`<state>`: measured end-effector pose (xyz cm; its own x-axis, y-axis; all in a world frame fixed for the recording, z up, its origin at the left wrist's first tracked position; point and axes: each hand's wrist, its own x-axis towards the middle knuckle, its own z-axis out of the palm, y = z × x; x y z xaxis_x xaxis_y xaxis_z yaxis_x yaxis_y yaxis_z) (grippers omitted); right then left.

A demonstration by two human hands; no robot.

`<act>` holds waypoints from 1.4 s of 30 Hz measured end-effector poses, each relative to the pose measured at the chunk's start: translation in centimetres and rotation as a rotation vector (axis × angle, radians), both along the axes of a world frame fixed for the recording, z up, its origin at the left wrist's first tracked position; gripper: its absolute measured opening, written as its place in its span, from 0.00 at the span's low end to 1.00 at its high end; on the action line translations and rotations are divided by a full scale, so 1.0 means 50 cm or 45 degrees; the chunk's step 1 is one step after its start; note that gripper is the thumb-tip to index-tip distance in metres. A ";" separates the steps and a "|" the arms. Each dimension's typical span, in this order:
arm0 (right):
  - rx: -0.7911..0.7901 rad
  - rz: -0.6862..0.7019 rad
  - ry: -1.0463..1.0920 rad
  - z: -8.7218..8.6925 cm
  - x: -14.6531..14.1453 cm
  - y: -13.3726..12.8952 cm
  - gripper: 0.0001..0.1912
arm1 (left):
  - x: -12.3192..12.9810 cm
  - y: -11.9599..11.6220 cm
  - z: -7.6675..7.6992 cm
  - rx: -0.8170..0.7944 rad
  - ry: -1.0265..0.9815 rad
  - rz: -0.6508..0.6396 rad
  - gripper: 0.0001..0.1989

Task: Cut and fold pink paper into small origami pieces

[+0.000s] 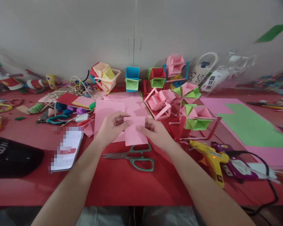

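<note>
A small pink paper rectangle (pixel 135 133) is held upright between both hands near the middle of the red table (pixel 132 188). My left hand (pixel 112 125) pinches its left edge, thumb in front and fingers behind. At its right edge my right hand (pixel 155 131) grips in the same way. Larger pink sheets (pixel 108 110) lie flat behind the hands. Just below the held paper are scissors with grey-green handles (pixel 141 159), their blades pointing left.
Folded paper models (pixel 157 100) stand at the back and right. A yellow glue gun (pixel 212 158) and a purple power strip (pixel 238 166) lie front right. A phone (pixel 69 149), a black container (pixel 14 157) and craft scraps are on the left; green and pink sheets (pixel 257 125) are far right.
</note>
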<state>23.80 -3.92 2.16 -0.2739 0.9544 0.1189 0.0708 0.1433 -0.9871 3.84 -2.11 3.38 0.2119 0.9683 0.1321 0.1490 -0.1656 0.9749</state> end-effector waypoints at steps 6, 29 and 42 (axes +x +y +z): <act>0.028 -0.116 0.050 0.001 0.005 -0.004 0.32 | 0.003 0.000 -0.001 -0.160 -0.096 -0.052 0.15; 0.457 -0.313 -0.360 -0.006 -0.002 -0.012 0.10 | 0.013 -0.012 -0.004 0.062 0.172 -0.229 0.13; 0.361 -0.151 -0.407 -0.001 -0.002 -0.017 0.13 | 0.015 -0.017 -0.021 0.336 0.306 -0.022 0.11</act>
